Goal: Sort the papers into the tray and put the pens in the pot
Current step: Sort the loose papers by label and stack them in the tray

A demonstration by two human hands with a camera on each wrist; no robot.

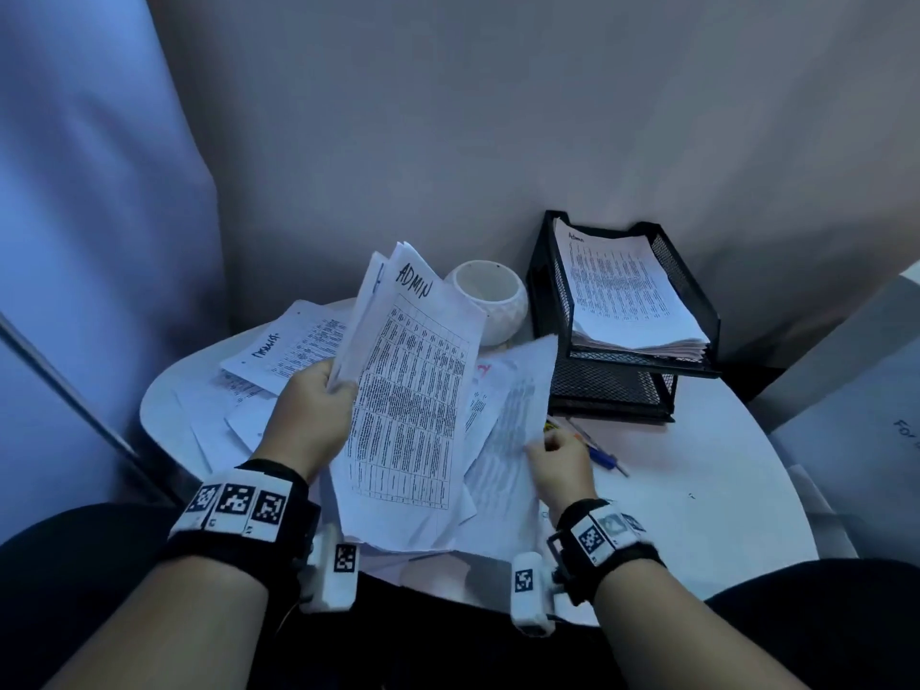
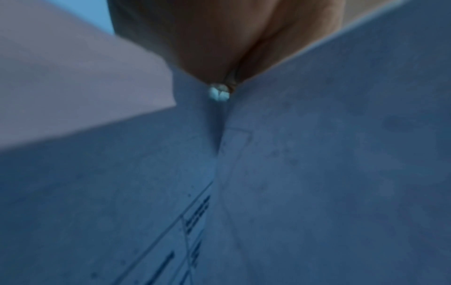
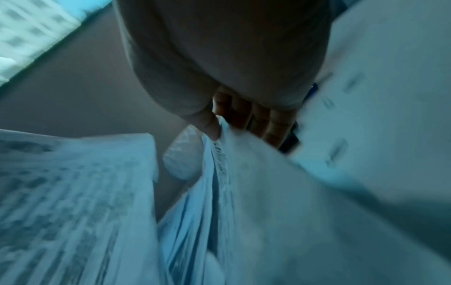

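My left hand [image 1: 318, 405] grips a sheaf of printed sheets [image 1: 413, 390] raised off the table, the top one headed "ADMIN". My right hand [image 1: 555, 458] pinches the edge of another sheet [image 1: 513, 430] lifted from the pile, thumb on top in the right wrist view [image 3: 214, 127]. A black mesh tray [image 1: 697, 311] at the back right holds a stack of papers [image 1: 632, 296] in its upper tier. The white pot [image 1: 488, 301] stands between pile and tray, with nothing showing in its mouth. Pens [image 1: 597, 448] lie on the table beside my right hand. The left wrist view shows only paper [image 2: 317, 173] close up.
More loose sheets [image 1: 293, 351] lie spread over the left part of the round white table [image 1: 697, 490]. A grey wall stands close behind the tray and pot. A box or panel [image 1: 856, 415] sits off the table's right edge.
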